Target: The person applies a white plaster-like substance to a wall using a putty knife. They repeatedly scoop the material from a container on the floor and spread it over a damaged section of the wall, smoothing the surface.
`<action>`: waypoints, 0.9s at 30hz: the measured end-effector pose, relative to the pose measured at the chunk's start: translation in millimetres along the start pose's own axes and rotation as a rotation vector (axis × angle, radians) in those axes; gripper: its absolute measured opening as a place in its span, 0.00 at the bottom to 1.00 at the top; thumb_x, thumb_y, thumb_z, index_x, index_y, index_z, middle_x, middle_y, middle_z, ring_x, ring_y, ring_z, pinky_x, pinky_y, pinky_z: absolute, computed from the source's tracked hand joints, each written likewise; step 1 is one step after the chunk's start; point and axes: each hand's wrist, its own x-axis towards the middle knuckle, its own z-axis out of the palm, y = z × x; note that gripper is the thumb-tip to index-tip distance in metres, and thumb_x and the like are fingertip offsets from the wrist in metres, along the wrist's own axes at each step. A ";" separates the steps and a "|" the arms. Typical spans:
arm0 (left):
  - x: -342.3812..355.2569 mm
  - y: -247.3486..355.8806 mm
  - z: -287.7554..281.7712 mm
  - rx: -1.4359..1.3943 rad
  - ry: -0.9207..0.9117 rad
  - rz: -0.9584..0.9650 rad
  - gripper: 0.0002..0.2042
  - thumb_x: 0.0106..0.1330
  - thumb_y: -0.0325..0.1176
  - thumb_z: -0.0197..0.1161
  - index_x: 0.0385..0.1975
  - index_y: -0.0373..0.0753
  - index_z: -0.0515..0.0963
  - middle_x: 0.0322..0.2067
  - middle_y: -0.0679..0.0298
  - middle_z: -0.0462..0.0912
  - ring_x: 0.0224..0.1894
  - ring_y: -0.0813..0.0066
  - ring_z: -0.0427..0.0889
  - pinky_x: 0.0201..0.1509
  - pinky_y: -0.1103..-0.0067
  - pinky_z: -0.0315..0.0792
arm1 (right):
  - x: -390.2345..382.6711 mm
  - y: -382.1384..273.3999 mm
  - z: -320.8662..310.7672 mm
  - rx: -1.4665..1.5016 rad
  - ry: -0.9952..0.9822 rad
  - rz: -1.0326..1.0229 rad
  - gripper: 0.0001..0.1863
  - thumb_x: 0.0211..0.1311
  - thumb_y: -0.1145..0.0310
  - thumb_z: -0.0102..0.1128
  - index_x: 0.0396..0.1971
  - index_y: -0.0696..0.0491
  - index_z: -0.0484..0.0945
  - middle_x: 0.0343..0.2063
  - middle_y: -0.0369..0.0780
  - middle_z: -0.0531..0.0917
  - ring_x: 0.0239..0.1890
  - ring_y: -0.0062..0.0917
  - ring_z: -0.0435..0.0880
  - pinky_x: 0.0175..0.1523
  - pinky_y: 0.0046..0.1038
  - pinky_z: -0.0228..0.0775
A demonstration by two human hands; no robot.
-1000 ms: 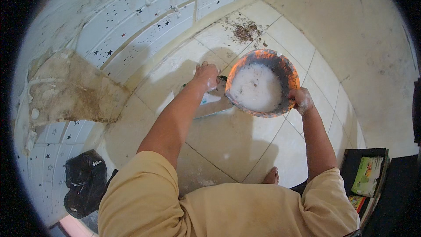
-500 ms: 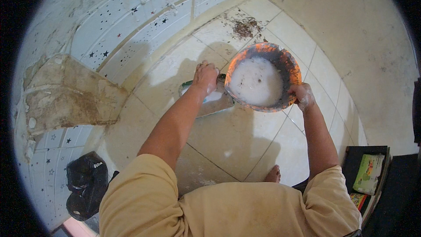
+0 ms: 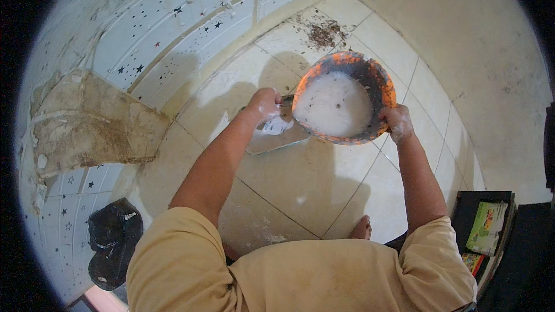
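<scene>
My right hand [image 3: 396,122] grips the right rim of an orange bucket [image 3: 386,75], its inside smeared dark grey. The bucket tilts toward the left, and a whitish liquid mix [image 3: 338,104] with dark specks fills much of it. My left hand [image 3: 265,104] is closed, wet with white residue, just left of the bucket. A thin dark piece [image 3: 287,99] runs from its fingers to the bucket's left rim; its kind cannot be made out. Beneath that hand lies a flat, pale, light-edged thing [image 3: 272,143] with a printed white piece [image 3: 274,126] on it, partly hidden.
Brown debris [image 3: 325,34] is scattered on the tiled floor [image 3: 277,196] beyond the bucket. A torn brown sheet [image 3: 98,127] hangs off the star-patterned wall at left. A black bag [image 3: 114,242] sits lower left; a dark shelf [image 3: 462,219] with a green packet [image 3: 487,228] stands lower right.
My left hand has drawn back slightly left, uncovering more of the printed white piece below. The bucket has shifted a little up and left, tilting more; its liquid has swung leftward.
</scene>
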 end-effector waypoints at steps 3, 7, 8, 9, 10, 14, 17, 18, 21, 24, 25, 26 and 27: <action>-1.0 -1.0 2.5 0.007 -0.021 -0.008 0.12 0.40 0.29 0.64 0.28 0.37 0.81 0.26 0.50 0.81 0.31 0.56 0.81 0.37 0.69 0.74 | -9.8 -10.2 14.7 0.053 0.042 -0.007 0.08 0.40 0.77 0.56 0.23 0.65 0.74 0.18 0.41 0.75 0.17 0.28 0.76 0.20 0.29 0.71; -2.4 2.8 2.6 0.065 -0.038 -0.054 0.13 0.40 0.29 0.65 0.30 0.37 0.81 0.28 0.50 0.82 0.31 0.56 0.81 0.36 0.68 0.74 | -7.8 -7.5 19.6 0.038 0.043 -0.034 0.07 0.40 0.77 0.55 0.22 0.65 0.74 0.18 0.41 0.75 0.16 0.28 0.75 0.20 0.29 0.71; -3.1 3.7 1.2 0.067 -0.040 -0.060 0.13 0.40 0.29 0.66 0.30 0.37 0.81 0.28 0.50 0.82 0.31 0.56 0.81 0.37 0.68 0.74 | -5.9 -5.5 20.7 0.023 0.046 -0.043 0.07 0.40 0.77 0.55 0.22 0.64 0.74 0.18 0.41 0.75 0.16 0.28 0.75 0.20 0.29 0.71; -4.0 4.3 -0.5 0.070 -0.042 -0.068 0.13 0.41 0.29 0.66 0.30 0.37 0.82 0.29 0.49 0.82 0.31 0.56 0.81 0.37 0.68 0.74 | -4.0 -3.5 21.6 0.021 0.036 -0.054 0.07 0.40 0.77 0.55 0.22 0.64 0.74 0.18 0.41 0.75 0.16 0.28 0.75 0.20 0.29 0.71; -4.9 5.0 -2.0 0.072 -0.043 -0.075 0.13 0.41 0.29 0.66 0.31 0.38 0.82 0.30 0.49 0.82 0.32 0.56 0.81 0.37 0.68 0.74 | -2.0 -1.4 22.2 0.019 0.026 -0.064 0.07 0.40 0.77 0.55 0.22 0.64 0.74 0.18 0.41 0.75 0.16 0.28 0.75 0.20 0.29 0.71; -12.0 12.0 -6.5 0.078 -0.042 -0.061 0.12 0.43 0.29 0.65 0.30 0.36 0.81 0.31 0.48 0.82 0.35 0.54 0.82 0.40 0.68 0.74 | -1.8 -1.7 25.3 0.009 0.026 -0.056 0.07 0.40 0.77 0.55 0.22 0.64 0.74 0.18 0.41 0.76 0.16 0.28 0.75 0.21 0.29 0.71; -11.1 8.8 -4.8 0.030 -0.062 -0.024 0.11 0.45 0.28 0.64 0.31 0.35 0.80 0.32 0.47 0.81 0.38 0.52 0.81 0.42 0.67 0.74 | -0.9 -3.4 26.3 -0.055 0.040 -0.043 0.11 0.41 0.78 0.54 0.27 0.67 0.76 0.23 0.43 0.79 0.22 0.30 0.79 0.26 0.30 0.73; -8.6 6.7 -2.5 0.042 -0.069 -0.020 0.12 0.46 0.29 0.64 0.32 0.35 0.80 0.33 0.47 0.82 0.38 0.53 0.81 0.42 0.67 0.74 | -2.1 -5.7 27.6 -0.071 0.047 -0.047 0.11 0.41 0.79 0.54 0.27 0.67 0.76 0.23 0.43 0.79 0.22 0.30 0.78 0.26 0.30 0.73; -8.1 4.9 1.7 -0.021 -0.079 -0.042 0.14 0.48 0.31 0.63 0.35 0.35 0.80 0.34 0.46 0.81 0.39 0.52 0.81 0.43 0.66 0.73 | -3.3 -9.4 28.8 -0.087 0.059 -0.048 0.10 0.41 0.80 0.53 0.27 0.66 0.76 0.23 0.42 0.78 0.22 0.30 0.78 0.26 0.30 0.73; -6.8 6.0 4.4 0.009 -0.046 -0.065 0.14 0.48 0.30 0.62 0.37 0.34 0.79 0.36 0.45 0.81 0.41 0.50 0.80 0.46 0.67 0.72 | 1.4 -4.9 25.2 -0.045 0.052 -0.036 0.10 0.40 0.80 0.54 0.27 0.66 0.76 0.23 0.42 0.78 0.22 0.30 0.78 0.27 0.31 0.72; -6.0 4.2 5.4 0.042 -0.026 -0.073 0.15 0.48 0.29 0.61 0.38 0.34 0.79 0.37 0.45 0.80 0.42 0.50 0.80 0.47 0.67 0.72 | -0.8 -8.4 26.8 -0.031 0.047 -0.034 0.10 0.40 0.81 0.54 0.27 0.66 0.76 0.23 0.42 0.79 0.22 0.30 0.78 0.27 0.31 0.72; -5.7 1.3 5.3 0.033 -0.034 -0.080 0.15 0.48 0.28 0.61 0.39 0.35 0.79 0.37 0.45 0.80 0.43 0.50 0.79 0.48 0.67 0.72 | -2.0 -10.5 28.2 -0.018 0.043 -0.033 0.10 0.40 0.81 0.54 0.28 0.65 0.76 0.23 0.42 0.79 0.22 0.30 0.78 0.27 0.31 0.72; -5.7 0.6 3.5 0.024 -0.045 -0.083 0.16 0.48 0.28 0.60 0.40 0.35 0.79 0.38 0.45 0.80 0.44 0.50 0.79 0.49 0.67 0.72 | -1.4 -9.2 28.2 -0.020 0.055 -0.036 0.10 0.40 0.80 0.54 0.27 0.66 0.76 0.23 0.42 0.79 0.22 0.30 0.78 0.27 0.30 0.72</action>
